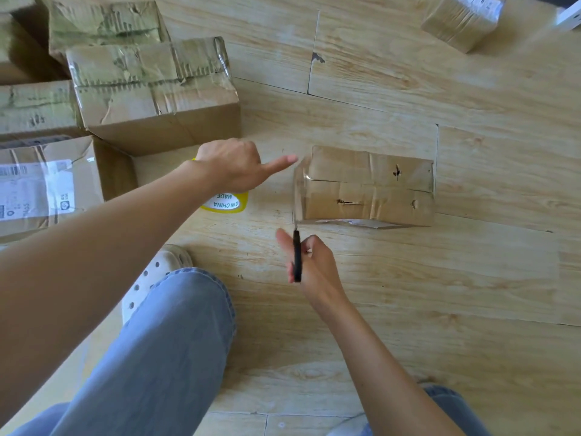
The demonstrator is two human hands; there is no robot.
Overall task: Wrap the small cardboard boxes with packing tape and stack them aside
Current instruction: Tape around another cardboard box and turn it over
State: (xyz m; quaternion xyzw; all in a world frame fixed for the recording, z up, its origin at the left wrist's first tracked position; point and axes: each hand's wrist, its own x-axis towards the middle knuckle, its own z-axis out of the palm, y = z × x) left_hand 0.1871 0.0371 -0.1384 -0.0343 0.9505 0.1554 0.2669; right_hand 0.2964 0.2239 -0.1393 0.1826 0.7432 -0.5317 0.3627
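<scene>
left hand (232, 166) grips the tape roll (224, 204); right hand (317, 265) holds scissors (296, 256). just beyond both, the small box (371, 190) looks light, stiff, tape-slick: hold its edges.

— Which box is getting taped?
— 1 small cardboard box (371, 187), brown, lying flat on the wood floor mid-frame. Its creased top has a seam along it and 3 small tears.
— And the tape?
— The tape roll (224, 204), with a yellow core printed "MADE IN CHINA", is near the box's left end. A clear tape strip (300, 196) reaches that end.
— Any done?
— 1 glossy wrapped box (463, 20) lies tilted, top right, well apart.
</scene>
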